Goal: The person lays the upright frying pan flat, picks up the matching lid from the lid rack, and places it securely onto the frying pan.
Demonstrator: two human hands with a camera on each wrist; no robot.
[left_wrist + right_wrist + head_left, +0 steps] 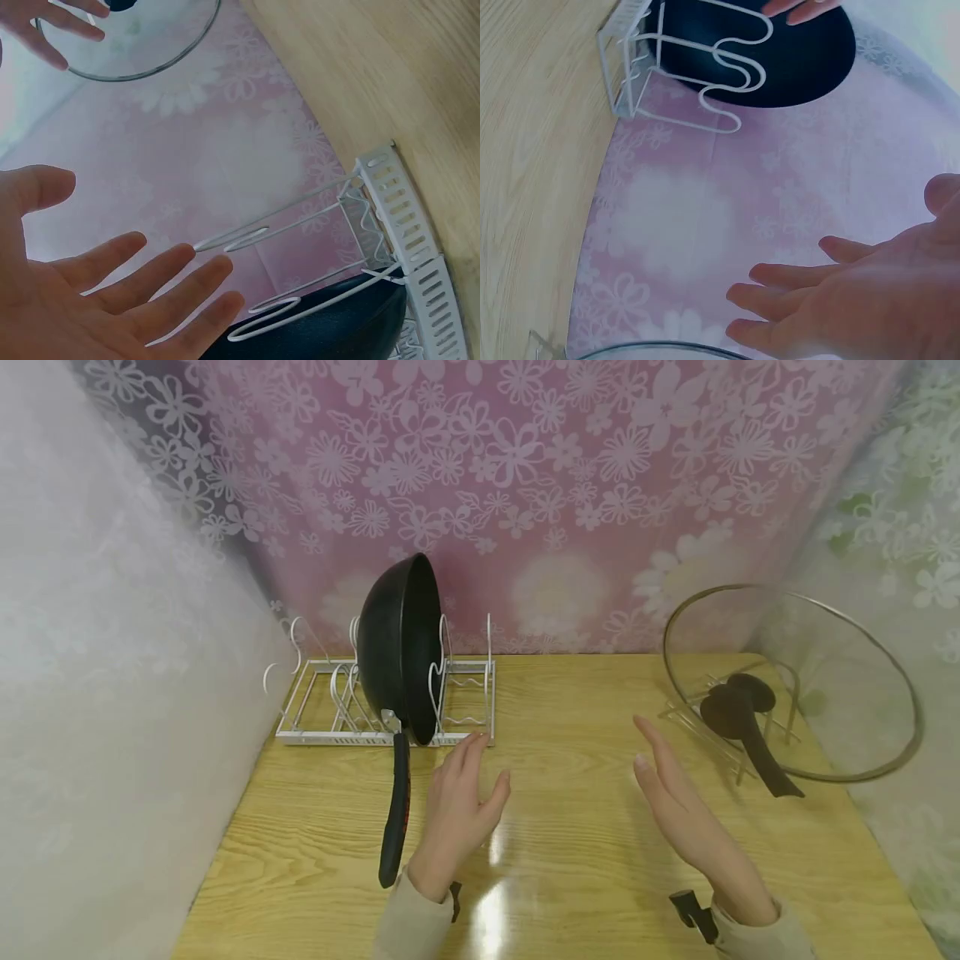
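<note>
A black frying pan (386, 643) stands on its edge in a white wire rack (315, 739), its black handle (395, 814) pointing toward me. My left hand (459, 806) is just right of that handle, fingers extended and apart from the pan; its palm and spread fingers fill the lower left of the left wrist view. My right hand (686, 818) hovers over the table's right half with straight fingers, holding nothing. Nearest to it is a round glass lid (903, 752) with a metal rim, leaning upright in a wire stand (791, 727) at the right.
A dark handle or knob (738, 710) sits at the lid's middle. The wooden table (570, 735) meets a pink floral backdrop (525, 510) at the back, with pale sheets (112, 693) at the sides. The rack's slots left of the pan hold only wire dividers.
</note>
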